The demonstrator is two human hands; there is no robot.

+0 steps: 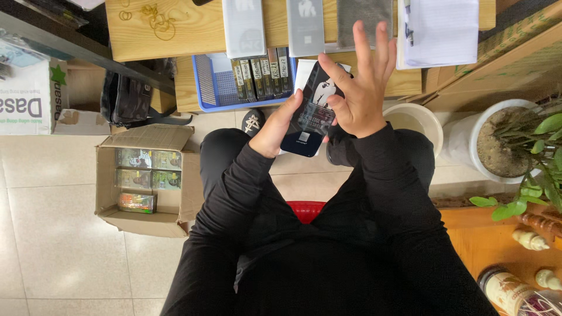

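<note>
Your left hand (275,131) grips a flat dark rectangular package (310,111) from below while your right hand (358,88), fingers (363,44) spread, touches its top, above a blue plastic basket (205,82).

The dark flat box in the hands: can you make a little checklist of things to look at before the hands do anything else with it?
1. Left hand holds the dark flat box from below: ok.
2. Right hand touches the box top, fingers spread: ok.
3. Box fully gripped by both hands: not ok, right hand rests only fingertips.
4. Blue basket on the wooden bench has free room on its left side: ok.
5. Cardboard box on the floor is open: ok.
6. Whether the dark flat box is sealed: cannot tell.
</note>
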